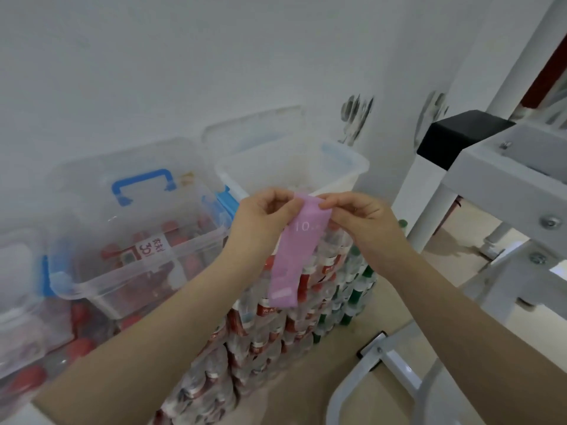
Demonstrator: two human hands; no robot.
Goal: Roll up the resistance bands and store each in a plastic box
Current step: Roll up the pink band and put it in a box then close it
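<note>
Between the two hands, held in the air in front of the open plastic box [343,167], hangs a pink resistance band [293,256]. Its upper edge is pinched on both sides: the left hand [264,216] grips the left corner between thumb and fingertips, the right hand [359,219] grips the right corner likewise. Both hands are closed on the band; neither is free.

Orientation: the band hangs flat, long axis near vertical with a slight lean, top end at the hands, free lower end pointing down and a little to the left. Its printed face, marked "10", is turned toward the camera. No coil is visible at either end.

Step in hand, by judgement: the start of rolling, with the top edge presented for the first turn. The next move calls for turning that edge over tightly and evenly on both sides, so the roll does not skew.

Behind stands the open box, its lid [254,127] tipped back against the wall. To the left sits a closed box with blue handle [141,185]. Both rest on stacked packs of bottles [306,317]. A white metal frame [506,167] stands at right
</note>
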